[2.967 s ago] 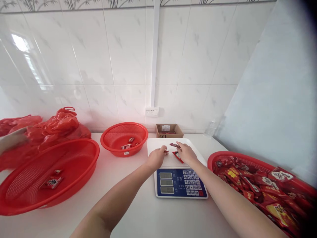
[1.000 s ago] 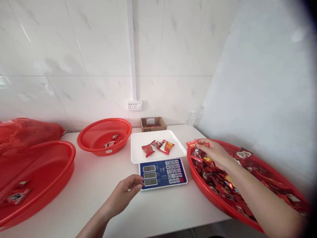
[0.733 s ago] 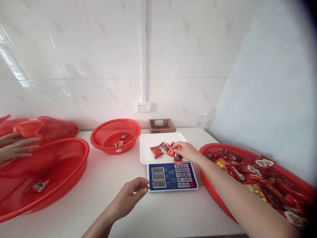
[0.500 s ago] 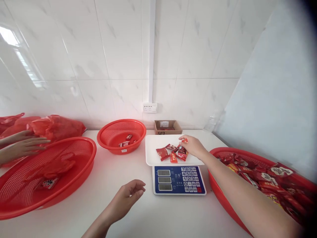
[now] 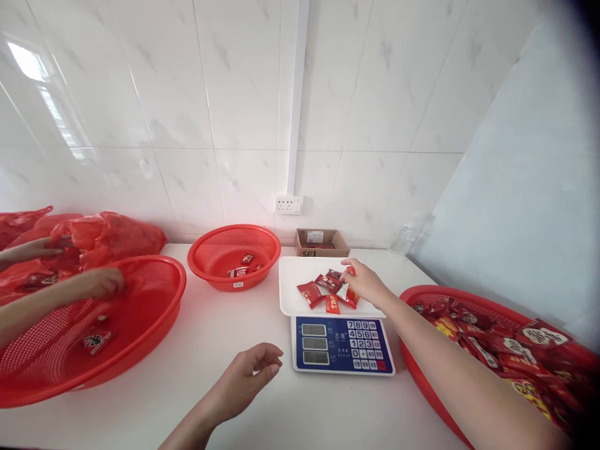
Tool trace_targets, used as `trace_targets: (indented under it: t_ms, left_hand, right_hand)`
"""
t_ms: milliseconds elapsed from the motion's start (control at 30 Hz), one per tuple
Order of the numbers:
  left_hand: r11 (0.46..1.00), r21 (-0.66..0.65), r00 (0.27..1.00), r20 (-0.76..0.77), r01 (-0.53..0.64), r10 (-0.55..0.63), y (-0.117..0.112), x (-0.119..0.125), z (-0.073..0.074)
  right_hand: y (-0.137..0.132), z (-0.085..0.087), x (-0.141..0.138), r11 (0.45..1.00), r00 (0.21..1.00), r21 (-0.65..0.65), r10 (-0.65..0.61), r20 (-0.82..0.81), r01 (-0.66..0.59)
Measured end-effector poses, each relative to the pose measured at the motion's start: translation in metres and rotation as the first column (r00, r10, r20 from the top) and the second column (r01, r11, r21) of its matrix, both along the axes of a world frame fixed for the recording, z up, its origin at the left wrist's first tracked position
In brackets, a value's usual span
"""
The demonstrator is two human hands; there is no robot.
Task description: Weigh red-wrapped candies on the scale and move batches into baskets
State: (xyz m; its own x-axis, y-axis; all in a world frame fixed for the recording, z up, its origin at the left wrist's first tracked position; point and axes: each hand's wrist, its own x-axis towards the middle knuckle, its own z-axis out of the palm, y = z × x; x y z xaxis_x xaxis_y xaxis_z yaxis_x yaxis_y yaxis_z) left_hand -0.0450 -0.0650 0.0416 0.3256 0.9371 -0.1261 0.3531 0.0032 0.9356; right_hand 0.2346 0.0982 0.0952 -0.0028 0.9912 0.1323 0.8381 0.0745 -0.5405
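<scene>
Head view. Right hand (image 5: 363,282) reaches over the white pan (image 5: 293,295) of the scale (image 5: 342,345), its fingertips (image 5: 350,271) down on a small heap of red packets (image 5: 328,290); one bit of red wrapper shows at the fingertips, but whether the fingers pinch a packet or only touch the heap cannot be told. The packets lie on the right half of the pan, just behind the blue keypad panel. Left hand (image 5: 246,378) hangs low over the white table (image 5: 197,350), left of the scale and apart from it, fingers loosely curled and slack, holding nothing. Right basket (image 5: 422,299), beside the scale and under the right forearm, is heaped with more red packets. Small basket (image 5: 234,253), left of the pan, holds a few packets. Large basket (image 5: 154,294), at far left, holds a couple of packets; a co-worker's hand (image 5: 100,282) reaches into it, and a second hand (image 5: 42,249) lies on the red bags (image 5: 112,234) behind. Cardboard box (image 5: 322,242) stands against the tiled wall, below the socket (image 5: 289,204)
</scene>
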Motion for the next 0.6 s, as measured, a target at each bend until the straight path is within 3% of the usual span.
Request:
trace_targets:
  t_ms: [267, 433, 600]
  left_hand:
    - [0.999, 0.026, 0.999, -0.009, 0.032, -0.032, 0.000, 0.003, 0.000]
    - [0.999, 0.032, 0.999, -0.030, 0.021, -0.020, -0.003, -0.002, 0.000]
    - [0.999, 0.039, 0.999, -0.049, 0.001, 0.001, -0.004, -0.008, 0.001]
  right_hand:
    - [-0.008, -0.002, -0.017, 0.981, 0.980, -0.032, 0.189, -0.065, -0.191]
    - [-0.026, 0.004, -0.004, 0.984, 0.986, 0.063, 0.168, -0.022, -0.166]
    - [-0.071, 0.012, 0.027, 0.992, 0.993, 0.063, 0.105, 0.056, -0.108]
